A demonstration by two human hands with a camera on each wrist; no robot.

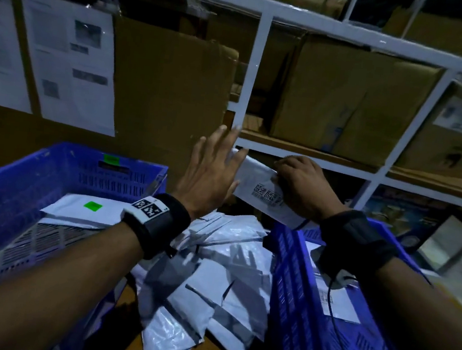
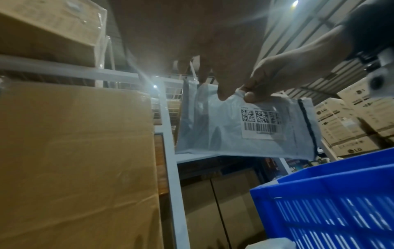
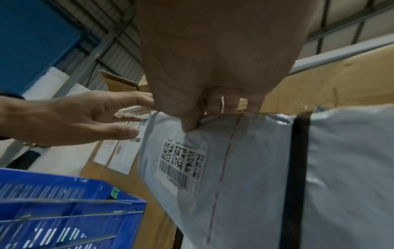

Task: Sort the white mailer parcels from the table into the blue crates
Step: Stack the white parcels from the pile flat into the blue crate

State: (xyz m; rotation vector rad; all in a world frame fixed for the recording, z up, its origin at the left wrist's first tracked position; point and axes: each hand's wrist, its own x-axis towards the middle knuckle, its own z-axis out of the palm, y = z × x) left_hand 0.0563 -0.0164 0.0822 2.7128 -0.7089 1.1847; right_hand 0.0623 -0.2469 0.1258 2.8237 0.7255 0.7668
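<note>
1. Head view: the left blue crate [image 1: 22,179] holds a few flat white mailers, one with a green sticker [image 1: 92,205]. The right blue crate [image 1: 309,313] holds at least one labelled mailer. Between the crates a loose pile of mailers [image 1: 212,273] lies on the table. My right hand [image 1: 300,185] grips the held mailer [image 1: 254,186] in the air above the gap between the crates, its long axis running from upper left to lower right. My left hand [image 1: 210,172] is spread, fingers straight, at the mailer's left end.
2. Left wrist view: the held mailer [image 2: 213,134] hangs from my right hand [image 2: 277,79], pinched at the top edge, barcode label [image 2: 261,123] facing the camera, above the crate corner [image 2: 319,202].
3. Right wrist view: my thumb and fingers pinch the mailer [image 3: 245,168] at its top edge; the black strip [image 3: 296,168] runs up and down. My left hand [image 3: 70,118] is beside it with fingers extended, holding nothing.
</note>
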